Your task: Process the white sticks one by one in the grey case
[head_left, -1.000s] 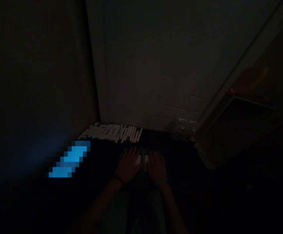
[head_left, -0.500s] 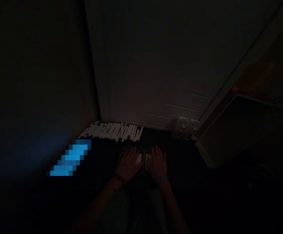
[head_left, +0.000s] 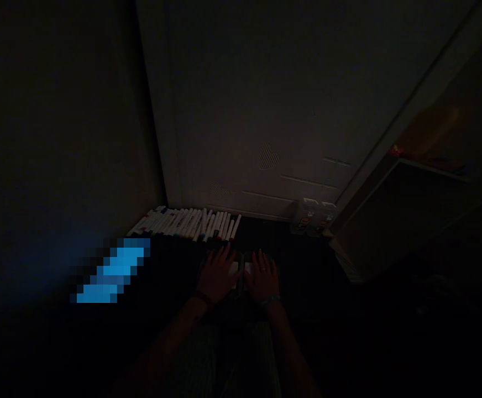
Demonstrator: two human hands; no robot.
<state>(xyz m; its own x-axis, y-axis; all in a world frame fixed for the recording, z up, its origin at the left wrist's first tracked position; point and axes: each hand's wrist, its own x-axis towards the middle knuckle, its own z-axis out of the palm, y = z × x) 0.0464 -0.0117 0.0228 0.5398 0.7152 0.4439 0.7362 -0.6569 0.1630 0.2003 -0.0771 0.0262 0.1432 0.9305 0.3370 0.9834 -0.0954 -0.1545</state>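
In dim light, my left hand lies flat with its fingers spread, palm down. My right hand rests the same way just beside it, a ring on one finger. Beneath them on the dark surface is a low box-like thing with a greyish rim between the hands, possibly two trays or an opened case. A white piece shows by my left thumb and a second white piece by my right thumb. Most of this object is covered by my hands, and the darkness hides its kind.
A row of white markers lies along the wall at the back left. Two clear plastic packs stand at the back right. A blurred-out bright blue patch glows at left. A shelf-like panel is on the right.
The view has shifted slightly, so everything sits a little further left. Both hands stay flat on the same object, and nothing has been picked up or let go.
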